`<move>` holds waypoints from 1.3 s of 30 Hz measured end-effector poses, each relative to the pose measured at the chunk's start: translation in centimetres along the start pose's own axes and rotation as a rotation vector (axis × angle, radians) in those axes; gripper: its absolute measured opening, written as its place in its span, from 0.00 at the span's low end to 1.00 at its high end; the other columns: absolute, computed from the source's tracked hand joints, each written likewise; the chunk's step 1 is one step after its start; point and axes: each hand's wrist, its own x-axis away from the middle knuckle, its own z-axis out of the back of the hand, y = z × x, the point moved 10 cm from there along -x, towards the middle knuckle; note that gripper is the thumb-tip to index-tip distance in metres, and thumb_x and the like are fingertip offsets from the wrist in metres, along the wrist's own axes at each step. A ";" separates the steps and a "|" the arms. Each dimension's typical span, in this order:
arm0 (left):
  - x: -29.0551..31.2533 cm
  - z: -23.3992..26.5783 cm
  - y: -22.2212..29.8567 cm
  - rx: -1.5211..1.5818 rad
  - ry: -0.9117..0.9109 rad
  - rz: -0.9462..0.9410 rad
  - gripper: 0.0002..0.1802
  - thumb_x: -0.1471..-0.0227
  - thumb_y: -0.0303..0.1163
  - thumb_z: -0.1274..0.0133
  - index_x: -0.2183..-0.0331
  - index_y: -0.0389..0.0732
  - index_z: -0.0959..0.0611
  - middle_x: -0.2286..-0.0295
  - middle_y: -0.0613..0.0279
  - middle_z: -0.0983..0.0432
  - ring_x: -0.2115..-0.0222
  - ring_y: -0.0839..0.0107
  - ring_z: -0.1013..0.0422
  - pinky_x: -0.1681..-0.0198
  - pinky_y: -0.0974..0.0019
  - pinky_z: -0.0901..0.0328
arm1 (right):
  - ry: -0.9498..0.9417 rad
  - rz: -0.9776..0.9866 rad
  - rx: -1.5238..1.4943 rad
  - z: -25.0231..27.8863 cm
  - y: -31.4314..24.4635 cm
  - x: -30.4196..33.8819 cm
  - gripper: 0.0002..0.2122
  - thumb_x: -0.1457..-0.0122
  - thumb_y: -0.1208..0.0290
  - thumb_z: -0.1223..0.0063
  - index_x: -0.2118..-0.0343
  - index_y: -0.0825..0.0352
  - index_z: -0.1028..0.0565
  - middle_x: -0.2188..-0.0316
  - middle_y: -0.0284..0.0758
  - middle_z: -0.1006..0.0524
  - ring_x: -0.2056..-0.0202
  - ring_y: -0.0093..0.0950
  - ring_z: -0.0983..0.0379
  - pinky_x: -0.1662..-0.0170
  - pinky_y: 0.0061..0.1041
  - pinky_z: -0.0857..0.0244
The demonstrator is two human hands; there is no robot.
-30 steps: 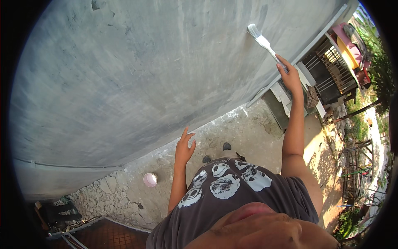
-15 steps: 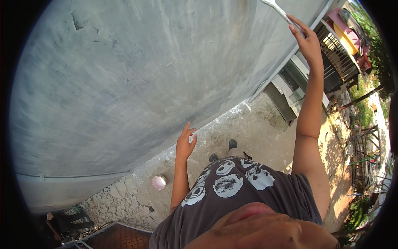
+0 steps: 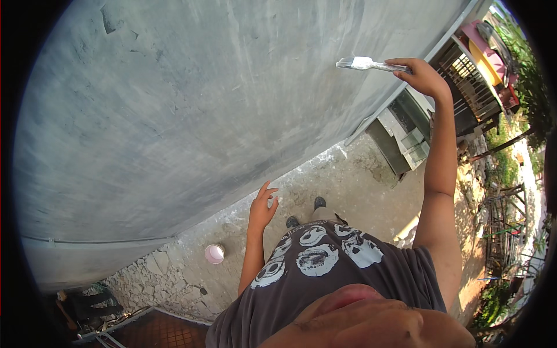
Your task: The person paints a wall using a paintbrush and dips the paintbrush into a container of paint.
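Note:
My right hand is closed round the handle of a paintbrush, raised high at the right. White paint coats the brush's head and much of its handle; its bristles point left against the grey wall, though I cannot tell whether they touch it. The wall carries streaky, uneven pale paint. My left hand hangs low near the foot of the wall, fingers apart and holding nothing. Left of that arm, a small pinkish-white bucket stands on the ground.
Concrete ground with white splashes runs along the wall's base. Broken rubble lies at the lower left, beside a brown tiled surface. On the right stand a grey metal-and-glass piece and a slatted wooden structure.
My right hand has lowered the paintbrush, bringing its bristles fully into view and turning it nearly level. My left hand has shifted slightly down.

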 end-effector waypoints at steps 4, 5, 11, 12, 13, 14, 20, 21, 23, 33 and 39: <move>-0.4 0.7 -0.1 -0.048 0.007 -0.021 0.16 0.45 0.29 0.42 0.52 0.43 0.18 0.38 0.51 0.33 0.61 0.62 0.22 0.53 0.60 0.29 | 0.284 0.145 -0.140 6.3 -2.2 -0.7 0.18 0.35 0.63 0.45 0.42 0.56 0.24 0.51 0.44 0.19 0.51 0.37 0.23 0.45 0.34 0.33; -0.7 0.9 -0.1 -0.050 0.005 -0.022 0.16 0.45 0.29 0.42 0.52 0.43 0.18 0.38 0.51 0.33 0.61 0.62 0.22 0.53 0.60 0.29 | 0.383 0.094 -0.199 9.1 -1.7 -0.4 0.19 0.34 0.61 0.45 0.42 0.55 0.24 0.50 0.43 0.20 0.51 0.36 0.23 0.44 0.34 0.34; -2.8 2.5 1.0 -0.037 0.060 -0.032 0.18 0.45 0.27 0.42 0.52 0.42 0.18 0.38 0.52 0.34 0.59 0.61 0.23 0.52 0.60 0.30 | 0.843 0.086 -0.238 18.1 -2.3 3.4 0.20 0.33 0.66 0.49 0.40 0.65 0.27 0.46 0.41 0.22 0.48 0.33 0.25 0.44 0.31 0.33; -3.0 2.6 1.2 -0.023 0.068 -0.039 0.17 0.45 0.27 0.42 0.52 0.42 0.18 0.38 0.52 0.34 0.60 0.61 0.23 0.52 0.60 0.30 | 0.835 0.083 -0.223 17.3 -2.4 3.2 0.20 0.33 0.66 0.48 0.40 0.65 0.27 0.46 0.42 0.22 0.49 0.32 0.25 0.44 0.31 0.33; -3.1 2.9 1.6 0.017 0.090 -0.073 0.17 0.45 0.27 0.42 0.52 0.42 0.18 0.38 0.52 0.34 0.60 0.61 0.23 0.52 0.59 0.30 | 0.826 0.083 -0.208 16.3 -2.3 3.0 0.20 0.33 0.65 0.48 0.40 0.64 0.27 0.47 0.42 0.22 0.50 0.32 0.24 0.44 0.31 0.33; -3.2 2.8 1.4 -0.003 0.081 -0.046 0.17 0.45 0.27 0.42 0.52 0.42 0.18 0.38 0.52 0.34 0.60 0.61 0.23 0.52 0.59 0.30 | 0.825 0.087 -0.204 15.0 -2.0 2.9 0.20 0.33 0.65 0.48 0.40 0.64 0.27 0.47 0.42 0.22 0.50 0.32 0.24 0.44 0.31 0.33; -2.6 2.8 1.2 -0.012 0.101 -0.061 0.16 0.44 0.30 0.42 0.52 0.43 0.18 0.38 0.52 0.34 0.59 0.57 0.22 0.54 0.59 0.29 | 0.014 -0.032 -0.071 -0.3 1.2 -0.2 0.17 0.36 0.67 0.43 0.44 0.55 0.22 0.50 0.42 0.20 0.50 0.40 0.23 0.44 0.36 0.33; -2.4 2.7 1.0 0.000 0.091 -0.046 0.17 0.45 0.28 0.42 0.52 0.42 0.18 0.38 0.52 0.33 0.60 0.59 0.22 0.53 0.59 0.29 | -0.040 -0.073 -0.073 -1.4 1.8 -0.2 0.17 0.37 0.67 0.43 0.44 0.56 0.22 0.50 0.42 0.19 0.50 0.41 0.23 0.44 0.36 0.33; -2.1 2.6 0.8 0.000 0.073 -0.035 0.17 0.46 0.26 0.42 0.52 0.40 0.18 0.38 0.52 0.33 0.61 0.61 0.23 0.52 0.60 0.30 | 0.057 -0.012 -0.086 -0.1 1.5 -0.3 0.17 0.37 0.67 0.43 0.45 0.56 0.22 0.50 0.42 0.19 0.50 0.41 0.23 0.44 0.35 0.33; -3.3 3.0 1.4 -0.031 0.077 -0.031 0.15 0.44 0.29 0.43 0.53 0.42 0.17 0.39 0.50 0.33 0.48 0.51 0.26 0.46 0.57 0.32 | 0.746 0.020 -0.189 10.7 1.8 1.6 0.20 0.34 0.56 0.46 0.40 0.51 0.25 0.49 0.39 0.19 0.49 0.28 0.24 0.42 0.29 0.36; -3.1 2.1 1.1 -0.023 0.092 -0.076 0.16 0.44 0.29 0.42 0.53 0.42 0.17 0.39 0.51 0.33 0.48 0.52 0.29 0.45 0.57 0.33 | 0.082 -0.081 -0.076 -2.0 3.7 -0.4 0.17 0.36 0.66 0.44 0.44 0.54 0.22 0.50 0.43 0.19 0.50 0.43 0.23 0.44 0.37 0.32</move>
